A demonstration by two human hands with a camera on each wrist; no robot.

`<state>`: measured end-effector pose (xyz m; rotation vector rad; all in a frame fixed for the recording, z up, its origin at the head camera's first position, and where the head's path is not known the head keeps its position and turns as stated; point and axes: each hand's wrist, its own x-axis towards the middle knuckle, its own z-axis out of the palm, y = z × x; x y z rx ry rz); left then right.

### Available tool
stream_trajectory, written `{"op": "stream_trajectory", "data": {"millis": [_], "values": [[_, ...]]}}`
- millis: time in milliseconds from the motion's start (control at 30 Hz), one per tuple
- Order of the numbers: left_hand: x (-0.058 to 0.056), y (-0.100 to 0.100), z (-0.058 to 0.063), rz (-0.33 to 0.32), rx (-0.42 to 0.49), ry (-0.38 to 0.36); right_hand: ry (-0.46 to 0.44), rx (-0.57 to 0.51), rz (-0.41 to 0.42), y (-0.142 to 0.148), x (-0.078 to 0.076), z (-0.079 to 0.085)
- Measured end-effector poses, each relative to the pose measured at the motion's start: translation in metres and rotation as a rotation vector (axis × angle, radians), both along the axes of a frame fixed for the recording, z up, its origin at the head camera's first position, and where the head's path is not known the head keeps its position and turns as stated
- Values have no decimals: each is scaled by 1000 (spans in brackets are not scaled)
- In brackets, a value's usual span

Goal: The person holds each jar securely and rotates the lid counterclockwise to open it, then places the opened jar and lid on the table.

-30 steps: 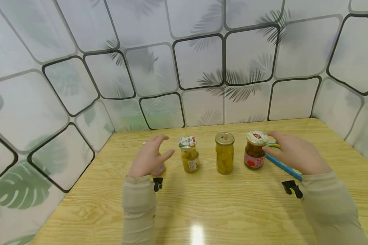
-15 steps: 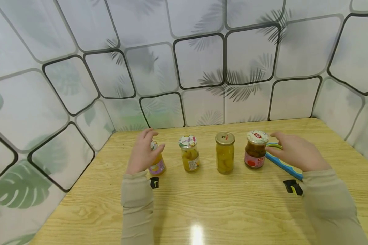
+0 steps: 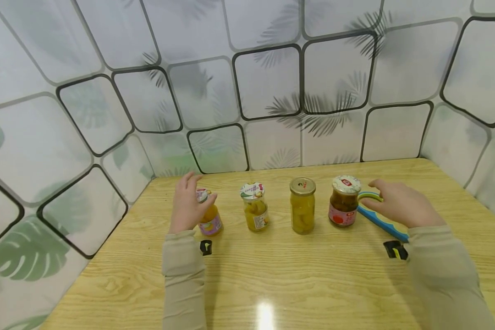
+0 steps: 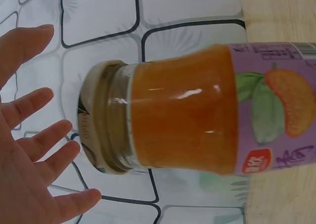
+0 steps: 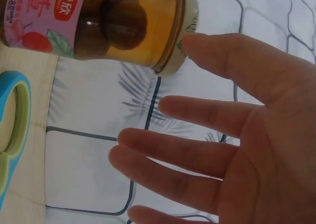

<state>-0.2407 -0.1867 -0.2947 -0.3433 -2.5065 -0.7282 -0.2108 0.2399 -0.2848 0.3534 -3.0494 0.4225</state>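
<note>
My left hand [image 3: 186, 204] hovers at the left with spread fingers, beside the lid of a jar of mandarin segments [image 3: 211, 224]. In the left wrist view this jar [image 4: 182, 110] has a purple label, and the fingertips stand just off its lid. My right hand [image 3: 408, 204], fingers apart, is to the right of a dark fruit jar [image 3: 342, 205] with a pink label. In the right wrist view the thumb is close to that jar's lid [image 5: 180, 33]; whether it touches, I cannot tell. Behind the right hand lies a blue-and-green looped tool [image 3: 381, 223], partly hidden.
Between the hands stand a jar of yellow fruit [image 3: 255, 213] with a colourful lid and a taller jar [image 3: 302, 208] with a gold lid. All stand upright on the wooden table [image 3: 239, 279]. A patterned curtain [image 3: 268, 82] rises behind the table.
My left hand has moved left, uncovering more of the mandarin jar. My right hand has drifted slightly right, away from the dark fruit jar. The jars have stayed in place.
</note>
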Motion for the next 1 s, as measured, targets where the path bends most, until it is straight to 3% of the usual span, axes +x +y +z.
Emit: {"op": "stream_trajectory", "data": {"millis": [600, 1000], "values": [[-8, -9, -12, 18, 18, -75, -110, 32, -28, 15, -12, -16], [-9, -14, -15, 25, 99, -221, -121, 32, -4, 19, -15, -21]]}}
